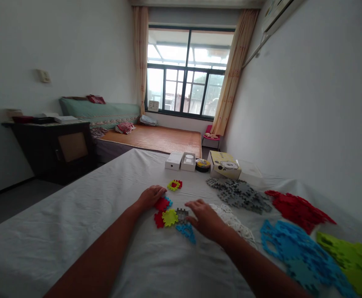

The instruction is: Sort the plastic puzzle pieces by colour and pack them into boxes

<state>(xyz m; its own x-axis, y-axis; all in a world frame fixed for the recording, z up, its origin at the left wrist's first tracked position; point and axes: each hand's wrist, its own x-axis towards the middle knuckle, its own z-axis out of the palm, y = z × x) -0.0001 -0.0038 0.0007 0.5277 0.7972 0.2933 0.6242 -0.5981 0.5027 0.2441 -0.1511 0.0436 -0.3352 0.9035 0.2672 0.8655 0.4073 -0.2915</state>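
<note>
In the head view, my left hand (151,196) has its fingers closed at a red toothed interlocking tile (162,203), with a blue piece (169,201) showing just behind it. My right hand (203,216) has its fingers stretched out beside a grey toothed tile (182,215); its thumb lies close to the tile, and I cannot tell if they touch. Left of the grey tile are a yellow-green tile (170,217) and another red tile (159,219). A blue triangular piece (186,232) sits below the grey one. Farther off lies a yellow-green ring piece (174,185) with red at it.
Piles of grey (240,192), white (234,221), red (299,209), blue (302,250) and yellow-green pieces (351,260) spread along the right. White boxes (174,160), a round tin (203,165) and a yellow box (224,164) stand at the back of the white cloth (84,215).
</note>
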